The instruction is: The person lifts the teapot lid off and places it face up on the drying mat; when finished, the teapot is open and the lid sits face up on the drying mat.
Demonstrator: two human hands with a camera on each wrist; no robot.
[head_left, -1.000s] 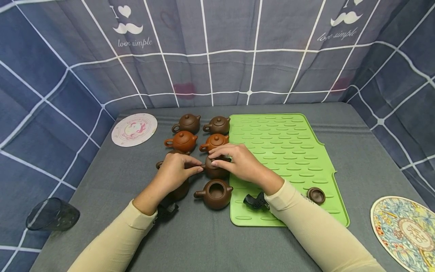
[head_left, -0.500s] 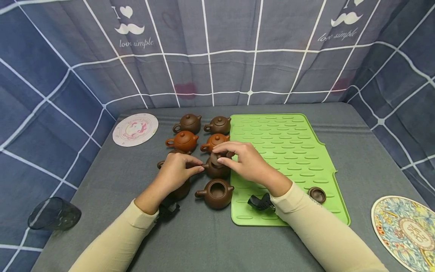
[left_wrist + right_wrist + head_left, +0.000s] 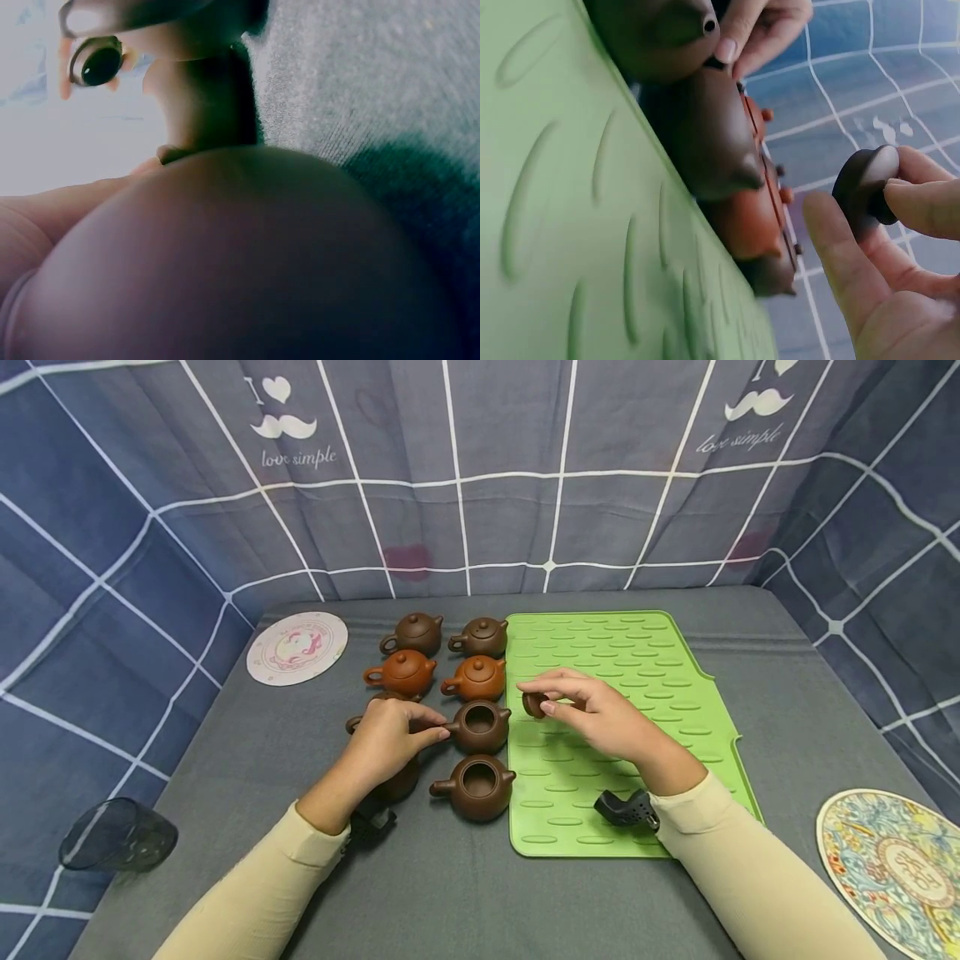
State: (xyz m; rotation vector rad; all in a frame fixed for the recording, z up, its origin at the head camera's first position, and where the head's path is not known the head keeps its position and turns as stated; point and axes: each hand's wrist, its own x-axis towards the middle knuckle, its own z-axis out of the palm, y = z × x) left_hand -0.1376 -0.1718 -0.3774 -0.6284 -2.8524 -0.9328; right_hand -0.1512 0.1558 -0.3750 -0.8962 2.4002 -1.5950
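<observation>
My left hand (image 3: 384, 737) pinches the handle of a dark brown teapot (image 3: 483, 747), whose round mouth is uncovered. My right hand (image 3: 606, 720) holds a small brown teapot lid (image 3: 534, 705) by its knob above the green mat; in the right wrist view the lid (image 3: 859, 180) is tilted on edge between fingers and thumb. Just in front stands another lidless brown teapot (image 3: 487, 811). Two orange teapots, one of them the near orange teapot (image 3: 480, 683), sit behind with lids on. Brown teapots under my left hand are partly hidden by it. A blurred brown teapot (image 3: 240, 262) fills the left wrist view.
Two lidded brown teapots, including the left one (image 3: 417, 635), stand at the back. The ribbed green mat (image 3: 566, 822) lies to the right of the teapots. A pink-white disc (image 3: 297, 648), a patterned disc (image 3: 900, 868) and a dark glass (image 3: 120, 835) are around the edges.
My right hand has lifted the lid off the teapot and carried it right, over the mat. My left hand stays at the handle. The lid lying on the mat is now hidden behind my right arm.
</observation>
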